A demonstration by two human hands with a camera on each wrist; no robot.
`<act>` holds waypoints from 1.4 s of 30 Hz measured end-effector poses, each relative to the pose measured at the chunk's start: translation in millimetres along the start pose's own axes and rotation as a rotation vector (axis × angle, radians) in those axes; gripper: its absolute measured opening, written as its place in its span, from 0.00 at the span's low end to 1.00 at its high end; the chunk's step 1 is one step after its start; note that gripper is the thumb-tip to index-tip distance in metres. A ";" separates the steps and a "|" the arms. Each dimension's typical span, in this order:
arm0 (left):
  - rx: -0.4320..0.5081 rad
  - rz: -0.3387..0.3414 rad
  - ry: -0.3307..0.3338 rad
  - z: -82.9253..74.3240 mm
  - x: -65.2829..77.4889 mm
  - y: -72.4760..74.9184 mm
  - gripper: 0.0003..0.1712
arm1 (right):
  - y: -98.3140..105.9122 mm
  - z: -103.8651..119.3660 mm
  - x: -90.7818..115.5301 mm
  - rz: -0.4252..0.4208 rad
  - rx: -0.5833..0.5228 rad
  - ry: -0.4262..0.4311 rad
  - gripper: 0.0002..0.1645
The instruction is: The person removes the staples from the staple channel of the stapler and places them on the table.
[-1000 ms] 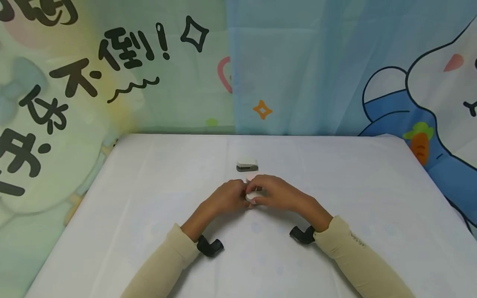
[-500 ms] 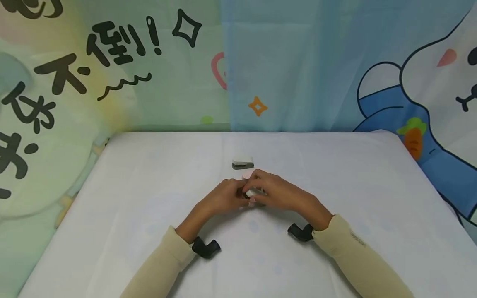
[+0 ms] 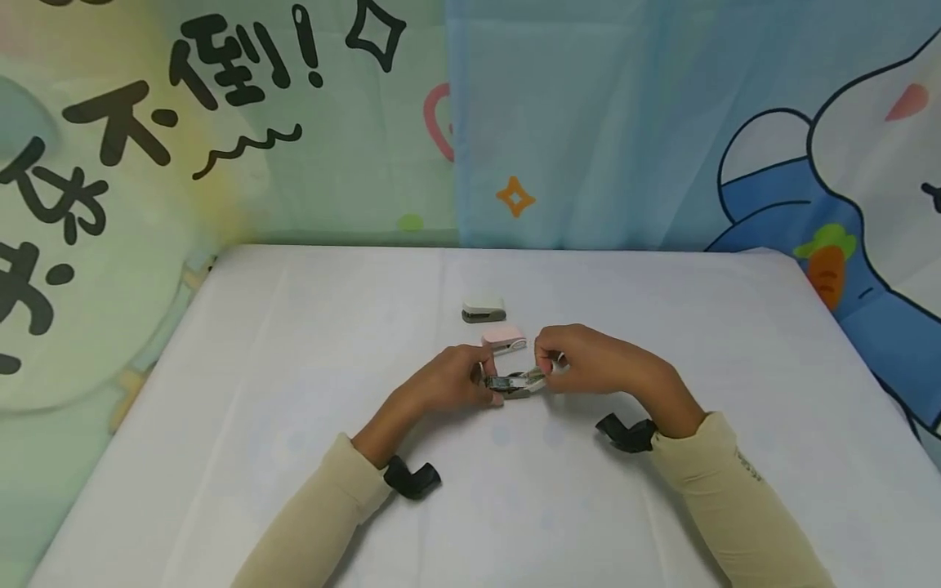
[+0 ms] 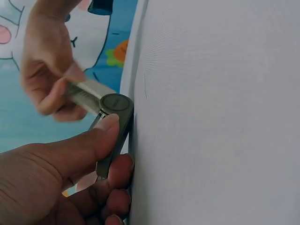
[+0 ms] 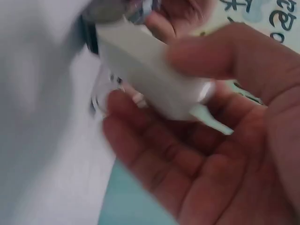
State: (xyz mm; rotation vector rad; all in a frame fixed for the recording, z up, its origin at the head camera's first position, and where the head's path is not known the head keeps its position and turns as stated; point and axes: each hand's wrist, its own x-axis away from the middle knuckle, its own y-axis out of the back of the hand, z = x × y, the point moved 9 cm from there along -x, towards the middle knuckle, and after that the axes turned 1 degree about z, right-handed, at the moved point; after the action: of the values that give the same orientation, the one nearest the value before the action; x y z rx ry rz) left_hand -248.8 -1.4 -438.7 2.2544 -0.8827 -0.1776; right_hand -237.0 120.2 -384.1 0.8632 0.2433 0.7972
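Observation:
Between both hands is a small stapler (image 3: 517, 384), swung wide open at its hinge just above the white table. My left hand (image 3: 457, 379) pinches its dark grey-green base (image 4: 123, 123) between thumb and fingers. My right hand (image 3: 599, 359) grips the white top arm (image 5: 140, 70), thumb on one side and fingers on the other. A round hinge cap (image 4: 116, 101) shows in the left wrist view. Fingers hide part of the base, and the right wrist view is blurred.
Just behind the held stapler lies a pink stapler (image 3: 503, 336), close to the left fingertips. Farther back sits a white and grey stapler (image 3: 483, 309). The white-covered table (image 3: 338, 310) ends at a printed cloth backdrop (image 3: 559, 122).
My right hand has moved right and slightly up, swinging the stapler's top arm away from its base. The pink stapler, mostly covered before, now shows. My left hand stays at the base.

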 end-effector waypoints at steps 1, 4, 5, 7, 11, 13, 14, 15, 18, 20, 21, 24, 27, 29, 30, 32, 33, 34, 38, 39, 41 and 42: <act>0.005 0.005 -0.003 0.0 -0.2 -0.3 0.15 | 0.6 -3.9 1.5 0.008 0.024 -0.022 0.14; 0.018 0.018 -0.004 1.4 -0.3 -0.9 0.15 | 0.2 -13.0 4.0 0.035 0.067 -0.074 0.14; 0.029 0.022 -0.006 1.7 -0.1 -1.1 0.15 | -0.4 -15.2 3.8 0.040 0.078 -0.084 0.13; 0.048 0.026 -0.015 2.0 0.3 -1.2 0.14 | -1.1 -18.8 3.4 0.045 0.095 -0.095 0.11; 0.079 0.016 -0.038 1.5 1.4 -0.4 0.14 | -0.8 -21.0 2.7 0.050 0.117 -0.105 0.08; 0.078 0.002 -0.051 1.7 2.0 0.2 0.14 | -0.1 -19.5 3.3 0.062 0.129 -0.107 0.06; 0.075 -0.006 -0.057 1.7 2.2 0.5 0.13 | 1.1 -18.1 3.8 0.062 0.139 -0.108 0.06; 0.071 -0.014 -0.062 1.9 2.4 0.8 0.13 | 3.1 -15.9 4.2 0.055 0.153 -0.107 0.05; 0.054 -0.034 -0.075 1.5 2.8 1.6 0.13 | 12.4 -4.5 5.4 -0.021 0.209 -0.083 0.07; 0.045 -0.042 -0.074 0.8 3.2 2.2 0.13 | 17.4 6.7 4.4 -0.096 0.213 -0.047 0.09; 0.040 -0.045 -0.073 0.2 3.5 2.5 0.13 | 17.4 12.8 3.2 -0.122 0.204 -0.016 0.09; 0.029 -0.052 -0.061 -0.4 5.3 3.6 0.13 | 8.0 27.6 -3.3 -0.134 0.127 0.068 0.07; 0.025 -0.051 -0.051 -1.5 7.0 4.3 0.12 | -7.7 31.7 -10.7 -0.090 0.065 0.095 0.04; 0.022 -0.051 -0.050 -2.5 7.6 4.3 0.11 | -14.8 30.9 -13.8 -0.079 0.057 0.083 0.04; 0.020 -0.052 -0.052 -3.3 7.6 4.4 0.11 | -17.4 29.6 -14.9 -0.079 0.059 0.075 0.04; 0.012 -0.053 -0.058 -5.1 7.3 4.0 0.11 | -20.2 28.2 -15.2 -0.088 0.070 0.072 0.05; 0.008 -0.054 -0.060 -6.0 7.1 4.0 0.11 | -21.5 27.6 -15.4 -0.091 0.070 0.070 0.05; 0.003 -0.057 -0.059 -6.5 6.9 3.9 0.12 | -22.7 26.7 -15.6 -0.092 0.071 0.067 0.06; -0.020 -0.058 -0.056 -9.2 5.8 3.5 0.12 | -26.9 23.7 -16.3 -0.097 0.072 0.055 0.07; -0.026 -0.058 -0.055 -10.0 5.5 3.4 0.12 | -27.7 22.7 -16.7 -0.098 0.071 0.046 0.06; -0.038 -0.059 -0.049 -11.1 5.3 3.1 0.13 | -28.5 21.9 -16.8 -0.102 0.065 0.031 0.06; -0.043 -0.059 -0.044 -11.5 5.3 2.9 0.13 | -28.7 21.5 -16.8 -0.104 0.057 0.020 0.05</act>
State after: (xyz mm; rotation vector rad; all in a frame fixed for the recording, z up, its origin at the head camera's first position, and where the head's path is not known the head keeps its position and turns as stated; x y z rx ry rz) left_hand -242.3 0.1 -427.6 2.2449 -0.8285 -0.2720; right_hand -222.9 84.5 -393.9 0.8893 0.3275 0.7054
